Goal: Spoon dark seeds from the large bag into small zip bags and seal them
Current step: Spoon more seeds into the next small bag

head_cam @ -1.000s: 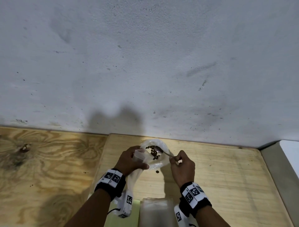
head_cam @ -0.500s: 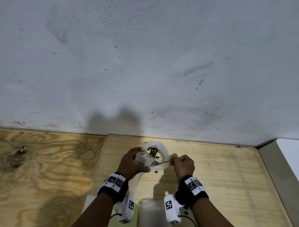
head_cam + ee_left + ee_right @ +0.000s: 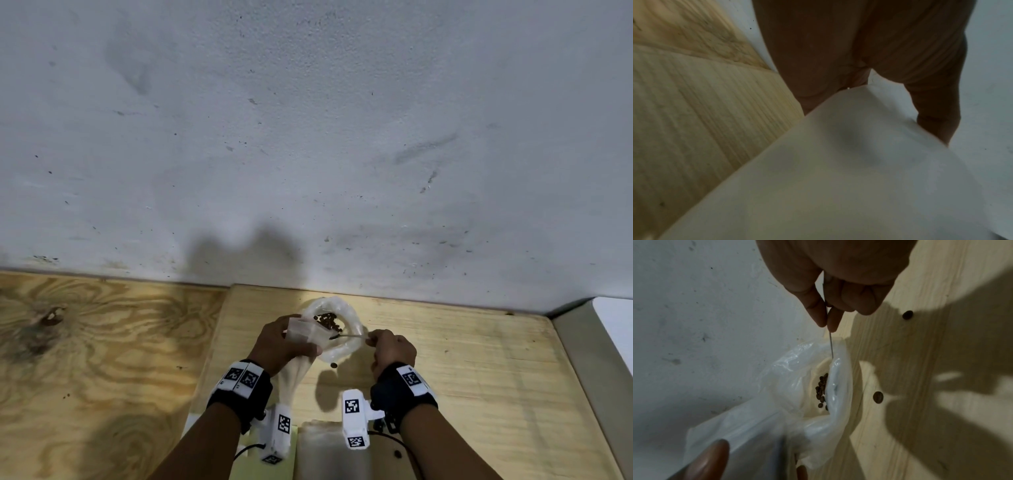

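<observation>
1. Head view: the left hand (image 3: 279, 346) grips one small clear zip bag (image 3: 303, 331), its mouth turned toward the large bag (image 3: 349, 322).
2. The large bag is one translucent whitish plastic bag with its rim rolled down into a ring; it sits on the pale plywood bench (image 3: 462, 377) near the grey wall (image 3: 308, 137).
3. A small heap of dark brown, oval seeds (image 3: 328, 321) lies inside the ring; they are too many and too small to count.
4. The right hand (image 3: 394, 349) pinches the thin metal handle of one spoon (image 3: 346, 337), whose bowl is at the zip bag's mouth.
5. Right wrist view: two loose seeds lie on the bench, one (image 3: 878, 397) just beside the large bag, one (image 3: 907, 315) further off.
</observation>
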The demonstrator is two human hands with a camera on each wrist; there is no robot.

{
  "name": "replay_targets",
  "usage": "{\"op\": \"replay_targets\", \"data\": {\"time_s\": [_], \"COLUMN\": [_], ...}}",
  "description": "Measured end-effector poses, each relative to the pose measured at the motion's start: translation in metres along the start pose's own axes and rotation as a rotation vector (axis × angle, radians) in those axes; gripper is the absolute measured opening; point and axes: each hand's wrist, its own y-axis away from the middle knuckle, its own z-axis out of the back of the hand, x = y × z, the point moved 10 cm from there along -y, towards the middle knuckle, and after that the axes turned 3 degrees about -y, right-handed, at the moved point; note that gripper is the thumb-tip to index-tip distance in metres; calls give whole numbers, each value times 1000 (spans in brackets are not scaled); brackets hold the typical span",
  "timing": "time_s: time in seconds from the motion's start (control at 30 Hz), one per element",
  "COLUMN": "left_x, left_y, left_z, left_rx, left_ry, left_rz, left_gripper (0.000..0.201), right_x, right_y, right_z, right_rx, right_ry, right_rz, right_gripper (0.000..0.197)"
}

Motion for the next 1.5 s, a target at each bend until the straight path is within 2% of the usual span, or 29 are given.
{"op": "replay_targets", "data": {"time_s": [0.1, 0.37, 0.57, 0.67, 0.8, 0.9, 1.03, 1.23, 1.37, 1.43, 1.5], "left_x": [2, 2, -1, 1, 4, 5, 6, 2, 1, 1, 0], "left_y": [-1, 3, 10, 9, 6, 2, 0, 2, 2, 3, 5], "left_z": [-2, -9, -15, -11, -4, 1, 1, -2, -8, -11, -14], "left_rx": [19, 139, 203, 190, 130, 75, 65, 64, 71, 85, 99], "left_ry": [73, 101, 154, 147, 148, 168, 190, 203, 211, 209, 204], "left_rz": [10, 24, 30, 34, 26, 18, 14, -10, -22, -18, -19], "left_gripper": [71, 49, 41, 43, 54, 69, 78, 72, 74, 71, 58], "right_x": [4, 16, 9, 5, 5, 5, 7, 9, 9, 6, 3], "right_y": [-4, -3, -6, -6, -7, -10, -12, -8, 1, 4, 3], "right_z": [-2, -3, -6, -7, -7, -4, -1, -4, -15, -19, -21], "right_rx": [-11, -42, -35, -16, 38, 74, 99, 109, 118, 103, 74], "right_ry": [-10, -8, -37, -21, -32, -24, -5, 52, 65, 51, 26], "right_rz": [40, 121, 156, 157, 167, 182, 194, 192, 192, 164, 121], "right_gripper": [28, 10, 10, 12, 39, 41, 45, 40, 8, 11, 27]}}
